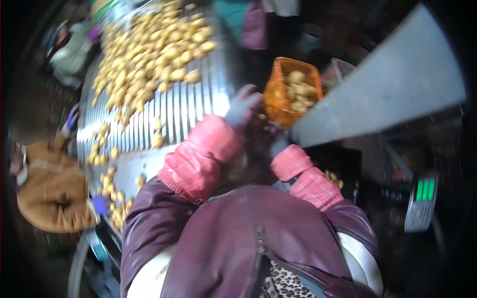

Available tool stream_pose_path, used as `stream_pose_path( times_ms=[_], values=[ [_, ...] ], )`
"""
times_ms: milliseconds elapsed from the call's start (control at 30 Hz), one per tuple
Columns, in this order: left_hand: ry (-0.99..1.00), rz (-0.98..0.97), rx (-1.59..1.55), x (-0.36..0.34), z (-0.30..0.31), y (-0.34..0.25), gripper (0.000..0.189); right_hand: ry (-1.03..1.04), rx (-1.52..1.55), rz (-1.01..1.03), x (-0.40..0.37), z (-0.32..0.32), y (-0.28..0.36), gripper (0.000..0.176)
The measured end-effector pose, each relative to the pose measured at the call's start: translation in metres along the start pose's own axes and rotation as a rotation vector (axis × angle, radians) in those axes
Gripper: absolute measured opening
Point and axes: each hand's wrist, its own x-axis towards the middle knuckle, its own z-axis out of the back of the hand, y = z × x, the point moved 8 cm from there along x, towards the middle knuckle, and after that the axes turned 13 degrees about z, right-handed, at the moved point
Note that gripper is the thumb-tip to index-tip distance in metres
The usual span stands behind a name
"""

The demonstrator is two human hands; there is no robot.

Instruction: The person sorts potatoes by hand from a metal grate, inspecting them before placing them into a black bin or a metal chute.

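My left hand (242, 108), in a grey-purple glove, is held out in front of me by the right edge of the roller conveyor (179, 111). Its fingers are smeared by motion. My right hand (278, 141) is close beside it, mostly dark and blurred, near the lower end of a wide grey metal chute (377, 84). Whether either hand holds anything cannot be made out. Just beyond both hands stands an orange plastic crate (272, 102) with potatoes (298, 92) in it. Many more potatoes (149, 54) lie spread over the conveyor rollers.
At left, a person in a brown jacket (52, 188) with purple gloves reaches to potatoes at the conveyor's near end. Other people stand at the far side. A scale display (421, 203) with green digits is at right, near a dark container (343, 166) holding some potatoes.
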Motion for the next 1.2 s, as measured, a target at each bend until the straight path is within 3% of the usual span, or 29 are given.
stream_pose_path(
  times_ms=[67,100,133,167,200,267,333,367,467,500,600,667,700,833,867,933,1033,1100,1200],
  values=[
    [-0.046,-0.519,0.51,-0.046,0.016,0.005,0.047,-0.057,-0.05,0.132,0.01,0.013,0.016,0.043],
    [-0.097,-0.284,0.333,-0.055,0.027,0.032,0.046,-0.049,-0.01,0.105,0.018,0.011,0.026,0.041],
    [-0.192,-0.231,0.401,-0.088,0.032,0.041,0.047,-0.004,0.023,0.038,0.031,0.008,0.048,0.04],
    [-0.228,-0.327,0.506,-0.107,0.047,0.056,0.047,0.041,0.122,-0.081,0.042,0.002,0.072,0.039],
    [-0.276,-0.316,0.563,-0.125,0.06,0.072,0.047,0.075,0.039,0.049,0.052,-0.007,0.083,0.038],
    [-0.533,-0.613,0.82,-0.178,0.083,0.085,0.042,0.201,0.0,0.282,0.073,-0.031,0.114,0.038],
    [-0.628,-0.58,0.837,-0.217,0.114,0.108,0.039,0.408,-0.051,0.446,0.084,-0.066,0.146,0.039],
    [-0.681,-0.56,0.842,-0.238,0.124,0.121,0.037,0.53,0.01,0.331,0.084,-0.089,0.146,0.04],
    [-0.796,-0.425,0.863,-0.285,0.145,0.145,0.03,0.662,-0.092,0.659,0.089,-0.146,0.169,0.047],
    [-0.932,-0.453,0.854,-0.303,0.149,0.157,0.026,0.718,-0.109,0.675,0.091,-0.168,0.163,0.051],
    [-1.055,-0.403,0.82,-0.33,0.162,0.179,0.023,0.911,-0.22,0.64,0.114,-0.232,0.166,0.061],
    [-1.124,-0.383,0.777,-0.348,0.162,0.182,0.024,0.817,-0.4,0.677,0.133,-0.276,0.155,0.07],
    [-1.153,-0.375,0.757,-0.355,0.162,0.184,0.024,0.94,-0.382,0.503,0.14,-0.289,0.165,0.074],
    [-1.134,-0.29,0.686,-0.365,0.174,0.201,0.025,0.991,-0.309,0.631,0.127,-0.345,0.176,0.071],
    [-1.125,-0.269,0.673,-0.367,0.177,0.205,0.026,0.826,-0.454,0.943,0.112,-0.359,0.17,0.06],
    [-1.125,-0.259,0.671,-0.37,0.184,0.209,0.028,0.994,-0.63,1.02,0.081,-0.367,0.181,0.044],
    [-1.13,-0.248,0.614,-0.375,0.194,0.208,0.028,0.922,-0.595,1.104,0.052,-0.361,0.198,0.031],
    [-1.09,-0.19,0.461,-0.375,0.205,0.205,0.029,0.878,-0.543,1.116,0.056,-0.356,0.195,0.029],
    [-1.154,-0.279,0.514,-0.37,0.22,0.19,0.025,0.836,-0.522,1.024,0.066,-0.339,0.208,0.032]
  ],
)
